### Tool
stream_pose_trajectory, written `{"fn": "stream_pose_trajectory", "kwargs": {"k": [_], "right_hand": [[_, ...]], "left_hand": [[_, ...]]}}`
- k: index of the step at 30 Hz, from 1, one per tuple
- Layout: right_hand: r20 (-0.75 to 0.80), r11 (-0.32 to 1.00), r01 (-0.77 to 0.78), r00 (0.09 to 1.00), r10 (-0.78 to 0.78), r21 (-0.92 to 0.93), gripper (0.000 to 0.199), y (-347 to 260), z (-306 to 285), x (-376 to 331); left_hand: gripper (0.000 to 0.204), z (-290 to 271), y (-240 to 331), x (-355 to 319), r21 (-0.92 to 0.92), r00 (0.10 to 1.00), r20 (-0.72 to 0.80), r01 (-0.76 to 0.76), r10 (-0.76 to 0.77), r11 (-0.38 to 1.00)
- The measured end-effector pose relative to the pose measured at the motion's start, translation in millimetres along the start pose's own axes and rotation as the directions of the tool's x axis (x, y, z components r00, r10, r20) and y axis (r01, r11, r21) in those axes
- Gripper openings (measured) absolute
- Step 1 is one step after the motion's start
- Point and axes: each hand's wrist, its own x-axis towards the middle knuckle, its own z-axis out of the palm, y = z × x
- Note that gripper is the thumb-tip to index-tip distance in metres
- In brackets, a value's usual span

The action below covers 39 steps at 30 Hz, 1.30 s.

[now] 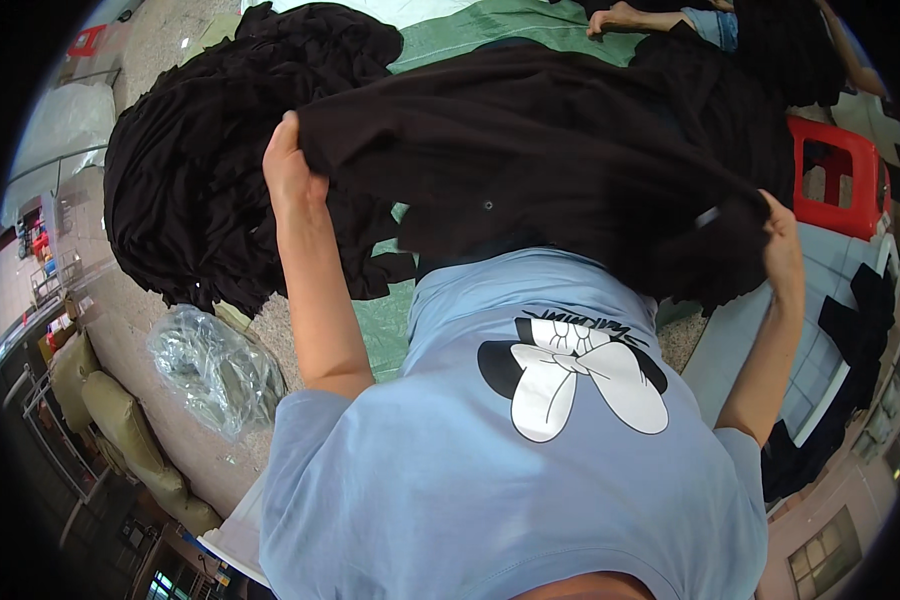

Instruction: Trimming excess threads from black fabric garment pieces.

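A black garment is stretched wide between my two hands in front of my body; its exact kind cannot be made out. My left hand is closed on its left edge, thumb pointing up. Over on the right, my right hand pinches the opposite edge, the fingertips partly hidden by the cloth. A small pale tag shows on the fabric near that hand. Left of the garment lies a big heap of black cloth, and more black cloth is bunched behind its right side.
Green sheeting covers the floor beneath the cloth. A red stool and a white board stand to my right. A clear plastic bag and stuffed sacks lie left. Another person's hand is at the far right.
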Motion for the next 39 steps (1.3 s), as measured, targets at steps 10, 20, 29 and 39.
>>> {"fn": "stream_pose_trajectory", "kwargs": {"k": [10,20,29,39], "right_hand": [[0.030,0.492,0.550,0.687,-0.726,-0.675,0.026,-45,115,28],[0.106,0.514,0.541,0.751,-0.652,-0.666,0.027,-16,171,83],[0.085,0.922,0.379,0.924,-0.373,-0.076,0.019,-23,166,78],[0.167,0.663,0.717,0.696,-0.698,-0.215,0.030,-22,160,66]], "left_hand": [[0.018,107,-54,-85,0.310,0.505,0.831,-0.769,0.234,0.560],[0.022,155,-91,-89,0.343,0.350,0.929,-0.936,0.123,0.078],[0.018,168,-68,-95,0.431,0.453,0.891,-0.847,0.000,0.310],[0.014,164,-67,-76,0.572,0.577,0.655,0.042,-0.487,0.819]]}}
